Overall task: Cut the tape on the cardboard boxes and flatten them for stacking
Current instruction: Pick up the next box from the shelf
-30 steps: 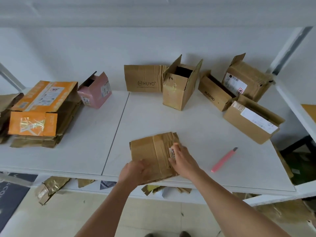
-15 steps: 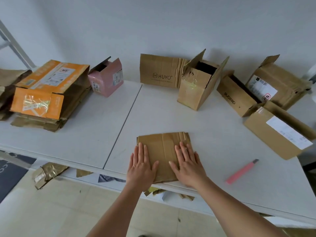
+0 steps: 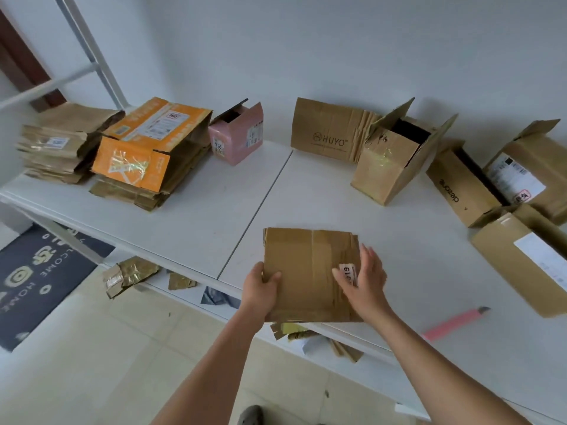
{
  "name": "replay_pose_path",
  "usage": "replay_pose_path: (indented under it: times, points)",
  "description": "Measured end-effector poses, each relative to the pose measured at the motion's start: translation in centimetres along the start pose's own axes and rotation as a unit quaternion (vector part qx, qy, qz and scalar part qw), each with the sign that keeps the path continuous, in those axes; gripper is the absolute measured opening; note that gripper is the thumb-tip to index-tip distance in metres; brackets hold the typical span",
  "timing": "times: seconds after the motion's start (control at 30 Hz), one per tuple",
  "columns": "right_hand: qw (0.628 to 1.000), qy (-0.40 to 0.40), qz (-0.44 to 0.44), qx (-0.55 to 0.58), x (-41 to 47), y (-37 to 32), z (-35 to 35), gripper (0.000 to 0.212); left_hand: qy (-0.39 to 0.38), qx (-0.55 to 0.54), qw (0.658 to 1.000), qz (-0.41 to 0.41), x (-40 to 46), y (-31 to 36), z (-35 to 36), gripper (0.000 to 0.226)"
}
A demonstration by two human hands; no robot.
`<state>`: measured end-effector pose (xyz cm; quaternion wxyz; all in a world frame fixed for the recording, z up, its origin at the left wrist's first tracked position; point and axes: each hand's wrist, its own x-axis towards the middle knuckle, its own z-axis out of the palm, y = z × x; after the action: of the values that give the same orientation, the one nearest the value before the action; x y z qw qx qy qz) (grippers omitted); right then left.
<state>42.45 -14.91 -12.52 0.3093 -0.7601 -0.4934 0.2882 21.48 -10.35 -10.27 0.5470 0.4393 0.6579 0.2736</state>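
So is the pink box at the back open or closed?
Open. The pink box has its top flap lifted, and a dark opening shows beneath it. What is inside cannot be told.

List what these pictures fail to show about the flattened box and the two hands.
- Head view: the flattened box underside, hidden by the box itself.
- Its white label, partly covered by the right hand.
- Left hand fingers, tucked under the box edge.
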Motion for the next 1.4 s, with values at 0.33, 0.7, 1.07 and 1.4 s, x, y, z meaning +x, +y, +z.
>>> replay_pose_path:
  times: [0.33,0.7,1.07,1.4]
  points:
    - [0.941,-0.067,0.099,0.317,1.4,-11.2,0.9,0.017,-0.016,0.015,0.994,0.110,0.6,3.7,-13.2,0.018]
    - [0.937,0.166,0.066,0.300,0.4,-31.0,19.0,0.025,0.094,0.010,0.995,0.031,4.7,4.6,-36.1,0.083]
    - [0.953,0.007,0.026,0.302,2.7,-42.2,31.2,0.034,0.066,-0.164,0.984,0.030,12.3,4.8,-47.4,0.041]
    - [0.988,-0.016,-0.145,0.052,13.6,-52.7,37.4,0.058,0.223,0.058,0.950,0.211,24.9,13.0,-54.8,0.062]
